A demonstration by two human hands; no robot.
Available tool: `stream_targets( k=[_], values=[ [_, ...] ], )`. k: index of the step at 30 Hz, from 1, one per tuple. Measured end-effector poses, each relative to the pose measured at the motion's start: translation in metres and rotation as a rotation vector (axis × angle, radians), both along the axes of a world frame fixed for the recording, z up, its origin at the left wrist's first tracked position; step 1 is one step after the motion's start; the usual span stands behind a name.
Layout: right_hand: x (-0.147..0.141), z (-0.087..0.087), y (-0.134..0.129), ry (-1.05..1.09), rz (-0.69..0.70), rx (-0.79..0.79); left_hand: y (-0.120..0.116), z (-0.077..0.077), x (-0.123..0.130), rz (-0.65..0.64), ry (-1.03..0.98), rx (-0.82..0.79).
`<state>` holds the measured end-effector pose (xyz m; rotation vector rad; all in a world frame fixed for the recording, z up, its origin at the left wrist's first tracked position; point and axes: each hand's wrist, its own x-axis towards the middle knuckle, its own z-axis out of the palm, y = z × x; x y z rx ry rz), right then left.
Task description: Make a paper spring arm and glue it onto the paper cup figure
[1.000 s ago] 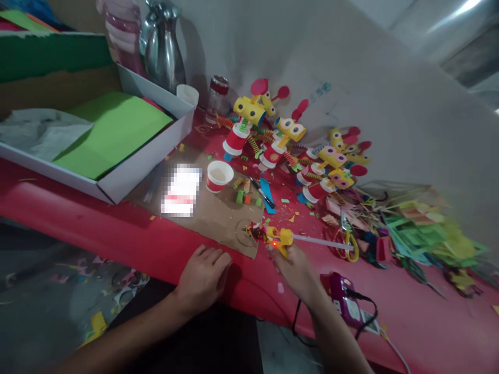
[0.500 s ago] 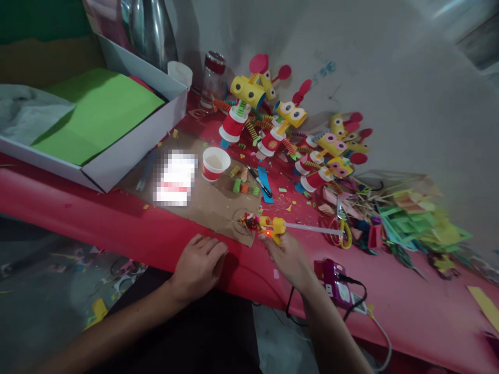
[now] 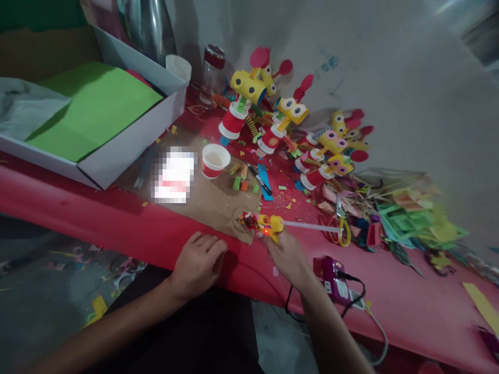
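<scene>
My right hand (image 3: 286, 257) is wrapped round a yellow hot glue gun (image 3: 268, 223) with a red light lit on it. A clear glue stick (image 3: 310, 226) pokes out of its back, and its nozzle points left over the brown cardboard sheet (image 3: 210, 208). My left hand (image 3: 199, 259) rests at the table's front edge with its fingers curled in; whether anything is in them is hidden. Beyond the hands a red and white paper cup (image 3: 215, 161) stands on the cardboard. Beside it lie several small folded paper springs (image 3: 237, 183).
Several paper-cup figures (image 3: 234, 119) with yellow heads stand against the wall. A white box (image 3: 132, 140) with green sheets is at left. Scissors (image 3: 344, 231), a pen (image 3: 259, 179), coloured paper scraps (image 3: 421, 213) and a purple power socket (image 3: 335, 280) with cords lie on the red table.
The view has shifted very slightly. Both hands and the glue gun keep practically the same places.
</scene>
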<state>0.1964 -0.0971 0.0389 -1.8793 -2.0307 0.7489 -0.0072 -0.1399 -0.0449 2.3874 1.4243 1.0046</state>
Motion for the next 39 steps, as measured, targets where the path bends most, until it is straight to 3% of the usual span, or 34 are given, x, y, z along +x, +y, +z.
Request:
stream_targets(
  k=[39],
  values=[
    [0.0009,0.0032,-0.0098,-0.039,0.024,-0.042,0.0,0.0017,-0.0007,-0.002,0.013,0.01]
  ],
)
